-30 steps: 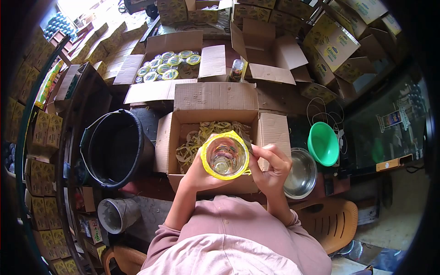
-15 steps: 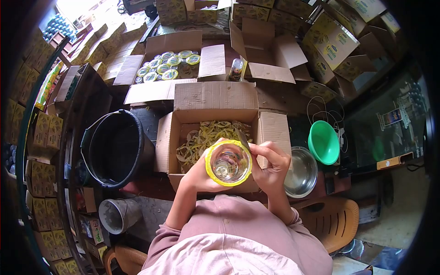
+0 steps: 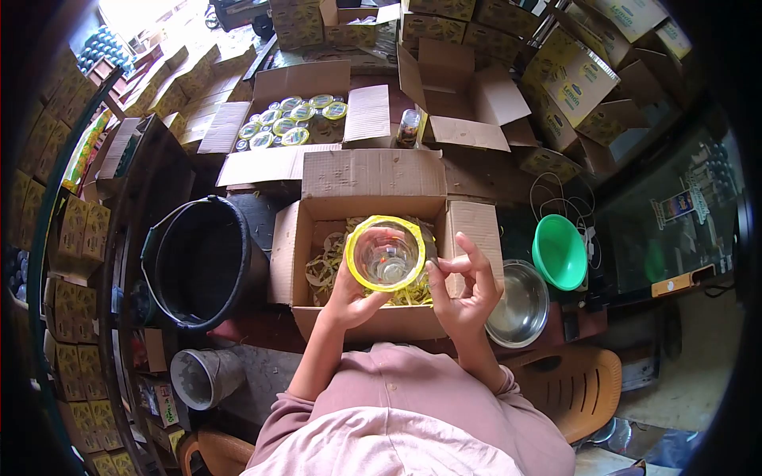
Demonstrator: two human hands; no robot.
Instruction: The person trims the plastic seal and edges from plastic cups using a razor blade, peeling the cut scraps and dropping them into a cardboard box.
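Note:
A clear cup (image 3: 387, 255) with a yellow rim is held over the open cardboard box (image 3: 373, 321), its round end facing me. My left hand (image 3: 349, 297) is wrapped round the cup's left side and underside. Close to the cup's right edge, my right hand (image 3: 468, 293) pinches a thin dark blade (image 3: 431, 252) between thumb and finger, with its other fingers raised. Yellow-green strips (image 3: 324, 266) lie in the box beneath the cup.
Left stands a black bucket (image 3: 198, 262), with a grey bucket (image 3: 206, 377) below it. Right are a green bowl (image 3: 560, 252) and a metal bowl (image 3: 517, 305). Behind are a box of lidded cups (image 3: 290, 123), an open box (image 3: 468, 131) and an upright jar (image 3: 409, 127).
The cup has moved up and slightly left with my left hand, and its opening is tilted differently. My right hand has come away a little from the rim, fingers more raised.

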